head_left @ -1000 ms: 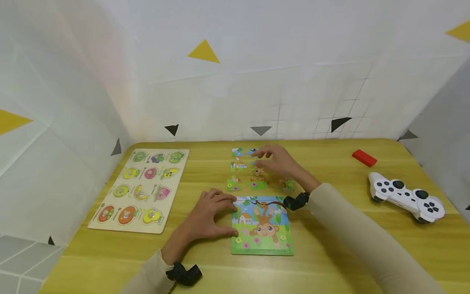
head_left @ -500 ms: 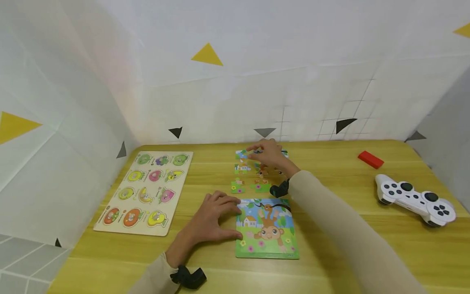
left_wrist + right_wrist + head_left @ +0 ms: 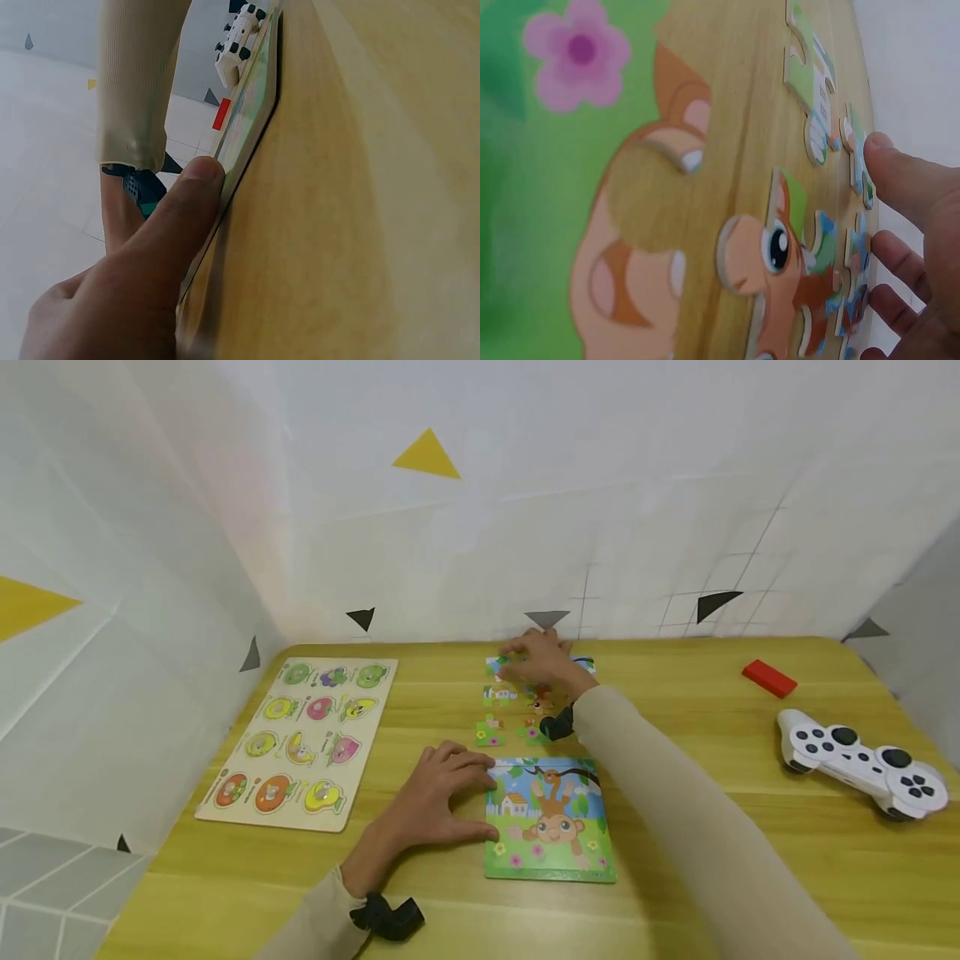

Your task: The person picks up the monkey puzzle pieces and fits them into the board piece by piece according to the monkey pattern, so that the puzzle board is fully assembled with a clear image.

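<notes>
A square monkey-picture puzzle board [image 3: 551, 814] lies flat on the table. My left hand [image 3: 450, 797] rests at its left edge, thumb and fingers spread; the thumb [image 3: 199, 176] touches the board's rim in the left wrist view. Behind the board, loose jigsaw pieces are laid in rows. Over the back row is my right hand [image 3: 543, 658], its thumb by the back-left piece [image 3: 492, 667]. In the right wrist view the thumb [image 3: 900, 172] is beside that piece [image 3: 857, 154], with the fingers apart from it. Nearer are a monkey-face piece [image 3: 761, 274] and a flower piece [image 3: 581, 49].
A fruit peg board [image 3: 300, 739] lies at the left of the wooden table. On the right are a red block [image 3: 769, 678] and a white game controller [image 3: 862, 764]. A pale patterned sheet [image 3: 480, 527] stands behind the table.
My right hand has moved left and back, from the middle of the pieces to the back-left one. The left hand stays at the board's edge. The head view shifts slightly.
</notes>
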Motion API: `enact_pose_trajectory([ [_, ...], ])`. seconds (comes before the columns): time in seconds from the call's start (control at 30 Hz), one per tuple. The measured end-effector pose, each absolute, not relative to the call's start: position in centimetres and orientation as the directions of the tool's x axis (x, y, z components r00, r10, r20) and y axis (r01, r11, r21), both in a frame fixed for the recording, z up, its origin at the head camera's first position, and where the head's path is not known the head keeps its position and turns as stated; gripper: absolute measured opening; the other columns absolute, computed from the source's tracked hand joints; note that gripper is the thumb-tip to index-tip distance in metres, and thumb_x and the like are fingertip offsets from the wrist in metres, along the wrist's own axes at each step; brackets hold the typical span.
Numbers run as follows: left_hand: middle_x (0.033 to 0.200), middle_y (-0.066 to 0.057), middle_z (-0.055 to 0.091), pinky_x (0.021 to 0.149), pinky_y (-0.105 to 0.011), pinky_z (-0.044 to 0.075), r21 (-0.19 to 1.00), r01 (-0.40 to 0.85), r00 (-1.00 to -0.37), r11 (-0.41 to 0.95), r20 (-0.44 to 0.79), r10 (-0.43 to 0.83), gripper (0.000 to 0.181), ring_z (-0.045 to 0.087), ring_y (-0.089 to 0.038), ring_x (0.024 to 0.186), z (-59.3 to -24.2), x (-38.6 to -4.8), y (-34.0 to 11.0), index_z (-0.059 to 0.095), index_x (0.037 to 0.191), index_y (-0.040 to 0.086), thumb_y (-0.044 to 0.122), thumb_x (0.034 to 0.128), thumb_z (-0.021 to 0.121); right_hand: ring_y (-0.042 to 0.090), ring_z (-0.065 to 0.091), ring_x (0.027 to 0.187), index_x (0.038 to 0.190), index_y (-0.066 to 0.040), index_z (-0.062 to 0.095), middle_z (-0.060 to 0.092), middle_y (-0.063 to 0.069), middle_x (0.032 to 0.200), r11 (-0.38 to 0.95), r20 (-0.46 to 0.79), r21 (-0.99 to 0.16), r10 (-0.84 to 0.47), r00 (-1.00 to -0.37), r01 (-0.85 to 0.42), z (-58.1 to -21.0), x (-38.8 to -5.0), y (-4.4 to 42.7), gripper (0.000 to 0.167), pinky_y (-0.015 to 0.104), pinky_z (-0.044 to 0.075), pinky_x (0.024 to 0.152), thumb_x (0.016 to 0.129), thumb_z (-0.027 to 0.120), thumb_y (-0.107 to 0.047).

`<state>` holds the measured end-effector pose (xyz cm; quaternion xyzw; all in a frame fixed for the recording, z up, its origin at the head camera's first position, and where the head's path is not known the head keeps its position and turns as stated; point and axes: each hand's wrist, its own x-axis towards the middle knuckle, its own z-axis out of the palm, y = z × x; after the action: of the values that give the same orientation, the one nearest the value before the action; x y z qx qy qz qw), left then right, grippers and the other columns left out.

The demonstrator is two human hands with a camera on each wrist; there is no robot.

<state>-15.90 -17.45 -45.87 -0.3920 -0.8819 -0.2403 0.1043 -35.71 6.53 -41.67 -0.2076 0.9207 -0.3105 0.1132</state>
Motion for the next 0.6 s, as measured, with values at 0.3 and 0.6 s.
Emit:
enact_pose_trajectory([
  [0.3,0.139,0.008,0.061,0.092,-0.041,0.036,0.352,0.739,-0.673,0.574,0.374,0.637,0.059,0.049,-0.013,0.123,-45.82,-15.93,-17.45,0.07,0.116,0.03,0.073,0.0761,0.075,0.046,0.024,0.141,0.139,-0.024,0.063,0.042,0.014,0.151,0.784,-0.092,-0.54,-0.416,-0.905,-0.305,-41.49,-35.73,5.67,0.052,0.06,0.014,0.105,0.093,0.072,-0.045],
  [0.6,0.139,0.009,0.061,0.092,-0.04,0.036,0.356,0.736,-0.677,0.576,0.371,0.636,0.059,0.049,-0.012,0.124,-45.9,-15.94,-17.47,0.07,0.117,0.031,0.073,0.0759,0.075,0.043,0.027,0.138,0.134,-0.023,0.062,0.048,0.012,0.144,0.777,-0.098,-0.56,-0.409,-0.907,-0.29,-41.44,-35.86,5.55,0.049,0.06,0.013,0.106,0.092,0.075,-0.043],
])
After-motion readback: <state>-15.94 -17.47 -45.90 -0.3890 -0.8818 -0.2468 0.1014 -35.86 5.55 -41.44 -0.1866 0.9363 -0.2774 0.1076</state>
